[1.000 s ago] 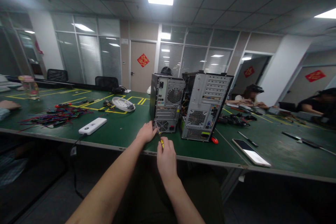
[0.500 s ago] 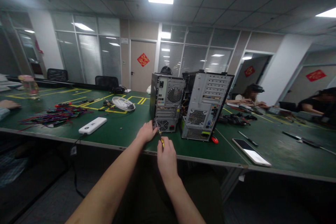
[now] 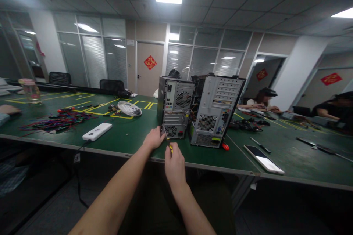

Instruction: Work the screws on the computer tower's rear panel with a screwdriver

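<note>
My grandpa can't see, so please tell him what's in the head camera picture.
A person's right hand points a yellow-and-black screwdriver at the lower back of a computer tower; the left hand is at its bottom corner. A second tower stands to the right on the green table, with a phone farther right.

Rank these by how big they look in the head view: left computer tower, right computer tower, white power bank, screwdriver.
1. Right computer tower
2. Left computer tower
3. White power bank
4. Screwdriver, judging its visible part; the right hand hides some.
</note>
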Tool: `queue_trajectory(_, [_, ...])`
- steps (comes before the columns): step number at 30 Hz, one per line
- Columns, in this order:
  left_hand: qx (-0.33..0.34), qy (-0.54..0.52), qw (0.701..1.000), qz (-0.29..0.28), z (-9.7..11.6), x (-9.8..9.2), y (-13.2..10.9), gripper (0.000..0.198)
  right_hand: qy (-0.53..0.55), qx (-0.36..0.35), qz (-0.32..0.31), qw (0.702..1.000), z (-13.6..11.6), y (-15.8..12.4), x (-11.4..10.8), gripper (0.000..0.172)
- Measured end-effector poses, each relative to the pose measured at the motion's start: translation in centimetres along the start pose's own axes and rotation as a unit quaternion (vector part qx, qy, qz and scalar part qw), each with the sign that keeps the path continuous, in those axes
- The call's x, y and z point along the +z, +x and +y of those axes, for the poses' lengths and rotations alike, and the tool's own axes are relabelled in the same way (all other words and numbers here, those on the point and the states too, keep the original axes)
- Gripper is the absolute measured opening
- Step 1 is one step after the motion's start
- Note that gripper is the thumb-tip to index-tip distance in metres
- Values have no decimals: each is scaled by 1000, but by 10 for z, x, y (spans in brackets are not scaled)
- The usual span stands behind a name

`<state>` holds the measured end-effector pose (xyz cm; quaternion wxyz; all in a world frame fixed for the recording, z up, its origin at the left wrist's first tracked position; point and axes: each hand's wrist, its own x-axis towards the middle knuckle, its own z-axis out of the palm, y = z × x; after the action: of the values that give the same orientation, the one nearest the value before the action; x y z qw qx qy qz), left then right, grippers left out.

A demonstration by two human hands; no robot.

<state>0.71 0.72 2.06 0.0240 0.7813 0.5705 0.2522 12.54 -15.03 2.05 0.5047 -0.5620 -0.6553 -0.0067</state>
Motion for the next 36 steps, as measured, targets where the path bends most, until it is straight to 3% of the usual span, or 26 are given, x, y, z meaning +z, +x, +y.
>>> queue_trajectory(7, [-3, 7, 1000, 0, 1, -1, 0, 49, 0, 25, 1, 1000, -4, 1, 0, 15])
queue_trajectory(11, [-3, 13, 1000, 0, 2, -2, -1, 49, -7, 39, 17, 999, -4, -2, 6, 24])
queue_trajectory(17, [3, 5, 1000, 4, 1, -1, -1, 52, 8, 16, 38, 999, -3, -2, 8, 11])
queue_trajectory(36, [-7, -6, 1000, -4, 0, 0, 0, 50, -18, 19, 30, 999, -4, 0, 1, 12])
